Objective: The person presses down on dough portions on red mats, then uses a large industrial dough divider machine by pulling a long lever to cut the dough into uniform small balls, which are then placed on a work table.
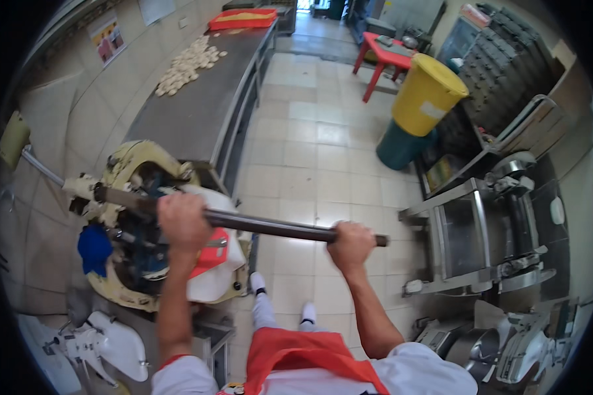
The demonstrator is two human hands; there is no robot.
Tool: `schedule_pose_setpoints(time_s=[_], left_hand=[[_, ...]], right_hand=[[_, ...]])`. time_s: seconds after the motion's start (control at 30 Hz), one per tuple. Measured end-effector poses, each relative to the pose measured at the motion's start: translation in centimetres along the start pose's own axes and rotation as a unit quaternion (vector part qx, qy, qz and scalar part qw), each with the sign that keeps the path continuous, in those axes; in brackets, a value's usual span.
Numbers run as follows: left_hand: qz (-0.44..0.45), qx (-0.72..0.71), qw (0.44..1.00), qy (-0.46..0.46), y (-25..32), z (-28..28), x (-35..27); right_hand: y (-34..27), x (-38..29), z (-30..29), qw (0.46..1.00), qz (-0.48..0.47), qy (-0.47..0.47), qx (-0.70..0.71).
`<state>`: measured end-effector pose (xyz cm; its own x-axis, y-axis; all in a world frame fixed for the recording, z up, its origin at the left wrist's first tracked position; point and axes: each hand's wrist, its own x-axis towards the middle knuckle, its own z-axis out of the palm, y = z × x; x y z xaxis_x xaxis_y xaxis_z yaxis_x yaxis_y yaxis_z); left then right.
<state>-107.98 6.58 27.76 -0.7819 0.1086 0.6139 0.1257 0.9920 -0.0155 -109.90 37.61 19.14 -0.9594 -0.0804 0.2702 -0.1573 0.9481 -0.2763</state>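
Observation:
Both of my hands grip a long dark metal lever bar [272, 224], which slants slightly down to the right. My left hand [185, 219] is wrapped around it near the machine, and my right hand [353, 246] holds it close to its free end. At its left end the bar meets a cream-painted cast machine [128, 296], which looks like a dough divider. White cloth or sheeting [222, 281] and a red piece [210, 254] lie on the machine, partly behind my left forearm. A blue cover [95, 249] hangs at its left side.
Pale dough pieces [188, 64] are heaped on a long steel table [183, 118], with a red tray [242, 19] at its far end. A yellow bin [425, 96] stands on a green one [402, 148]. Rolling machinery [474, 232] lines the right, beyond the tiled floor [306, 173].

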Motion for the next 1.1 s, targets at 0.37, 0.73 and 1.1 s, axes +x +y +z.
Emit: schedule_pose_setpoints(time_s=[0.37,0.73,1.1], left_hand=[[-0.109,0.161,0.951,-0.24,-0.2,13.4,-14.7],[-0.362,0.137,0.862,-0.327,-7.3,28.5,-8.1],[-0.235,-0.012,0.797,-0.556,7.9,27.7,-21.2]], right_hand=[[10.0,7.7,-4.0,0.867,-0.19,-0.454,0.077],[11.7,-0.2,26.7,0.843,-0.196,-0.472,0.167],[11.0,1.0,26.6,0.869,-0.216,-0.415,0.162]])
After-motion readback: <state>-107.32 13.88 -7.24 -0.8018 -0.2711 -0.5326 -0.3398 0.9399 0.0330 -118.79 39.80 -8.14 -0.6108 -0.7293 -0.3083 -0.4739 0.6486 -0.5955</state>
